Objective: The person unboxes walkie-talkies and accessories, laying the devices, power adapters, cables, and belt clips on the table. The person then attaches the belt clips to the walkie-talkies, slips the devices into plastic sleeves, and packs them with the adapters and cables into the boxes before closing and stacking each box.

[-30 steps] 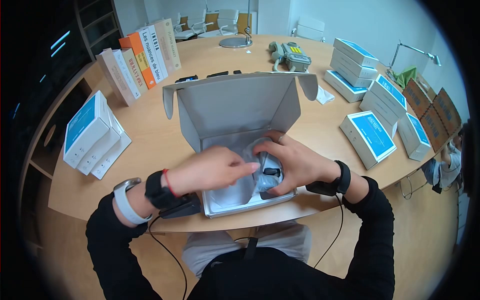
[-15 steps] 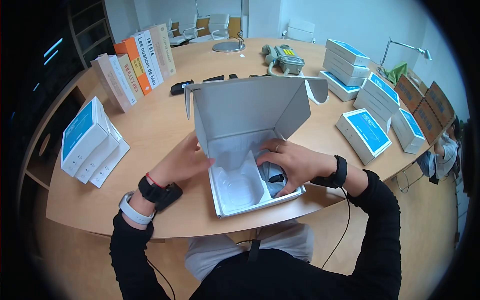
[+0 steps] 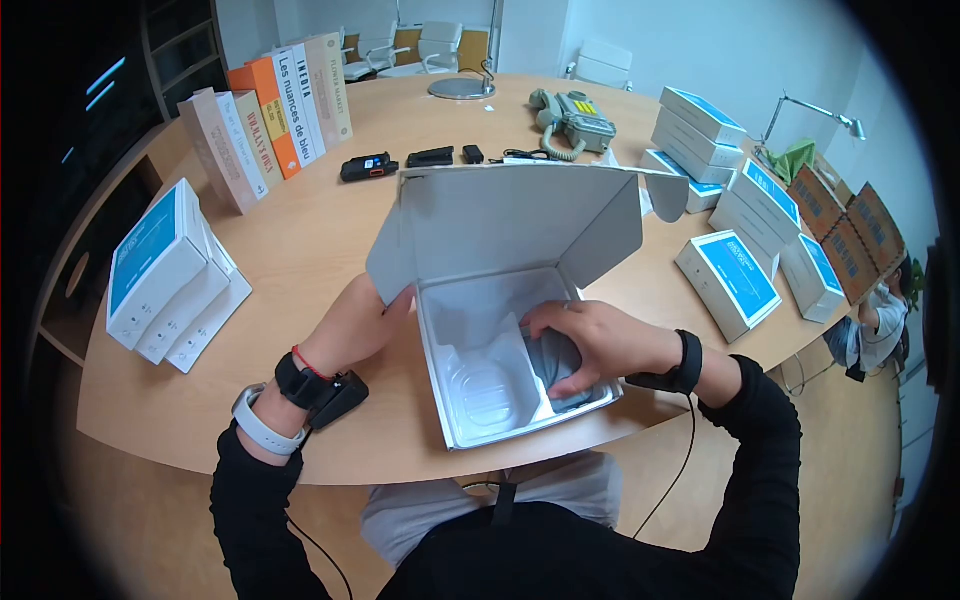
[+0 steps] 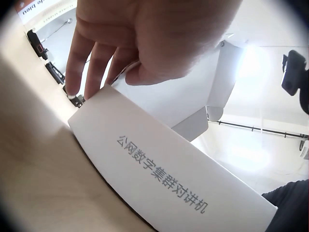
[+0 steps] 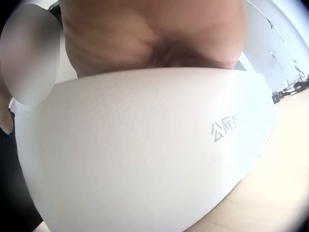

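An open white box (image 3: 447,400) with its lid raised stands at the table's near edge, a moulded white tray (image 3: 488,385) inside. Its left compartment holds nothing. In the right compartment lies a grey bagged item (image 3: 556,362), which the right hand (image 3: 618,345) grips from above with thumb and fingers. The left hand (image 3: 358,322) is at the box's left rear corner; in the left wrist view that hand (image 4: 140,41) has its thumb inside the side flap and its fingers outside, holding the edge. The right wrist view shows the right hand (image 5: 154,36) over the box wall (image 5: 135,145).
Boxes with blue tops (image 3: 735,280) stand at the right, and several more (image 3: 160,260) lean at the left. Behind the lid are black devices (image 3: 368,167), a grey-green telephone (image 3: 573,122) and a lamp base (image 3: 461,88). Upright books (image 3: 290,110) stand back left.
The left hand has moved from over the tray to the box's left side. The box has shifted right and turned slightly. The right hand remains at the bagged item, which sits lower in its compartment.
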`<state>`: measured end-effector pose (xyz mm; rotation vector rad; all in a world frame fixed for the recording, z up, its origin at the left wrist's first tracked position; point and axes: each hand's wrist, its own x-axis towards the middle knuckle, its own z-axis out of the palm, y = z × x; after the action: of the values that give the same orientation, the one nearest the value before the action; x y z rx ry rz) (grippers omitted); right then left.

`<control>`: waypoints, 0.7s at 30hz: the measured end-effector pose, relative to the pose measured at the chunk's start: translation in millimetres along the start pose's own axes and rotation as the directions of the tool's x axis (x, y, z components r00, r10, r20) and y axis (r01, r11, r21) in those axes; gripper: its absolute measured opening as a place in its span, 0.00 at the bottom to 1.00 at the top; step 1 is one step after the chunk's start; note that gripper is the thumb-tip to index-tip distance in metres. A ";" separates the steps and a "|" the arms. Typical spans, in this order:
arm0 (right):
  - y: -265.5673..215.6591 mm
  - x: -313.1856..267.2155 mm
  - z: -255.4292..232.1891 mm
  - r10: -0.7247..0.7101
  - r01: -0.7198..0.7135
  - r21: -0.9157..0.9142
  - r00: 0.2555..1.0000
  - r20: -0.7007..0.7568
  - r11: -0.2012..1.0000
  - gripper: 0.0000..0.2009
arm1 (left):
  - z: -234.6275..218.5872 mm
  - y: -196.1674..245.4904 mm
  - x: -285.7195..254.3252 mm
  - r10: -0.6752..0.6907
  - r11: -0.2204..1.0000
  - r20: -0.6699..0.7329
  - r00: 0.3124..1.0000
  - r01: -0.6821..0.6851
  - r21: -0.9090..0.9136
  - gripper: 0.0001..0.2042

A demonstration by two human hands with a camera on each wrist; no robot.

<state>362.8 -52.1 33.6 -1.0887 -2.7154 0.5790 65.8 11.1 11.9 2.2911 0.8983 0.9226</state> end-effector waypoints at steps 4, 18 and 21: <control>-10.2 0.3 -8.9 0.016 -0.016 0.028 1.000 -0.007 0.999 0.32 | -7.2 -0.2 -2.6 -0.092 0.995 0.043 0.995 0.094 -0.039 0.12; -35.7 5.5 -22.9 -0.313 0.385 0.028 0.789 -0.528 0.922 0.15 | -64.0 -29.0 -18.6 -0.283 0.948 0.136 0.949 0.298 -0.109 0.11; -73.8 -20.4 -51.0 -0.381 0.602 -0.052 0.435 -0.816 0.797 0.07 | -75.3 -46.6 -22.9 -0.332 0.929 0.111 0.937 0.345 -0.137 0.11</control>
<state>345.6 -100.0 110.3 -0.2690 -1.8958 0.2119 -20.5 40.1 20.5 1.9471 1.1007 0.7099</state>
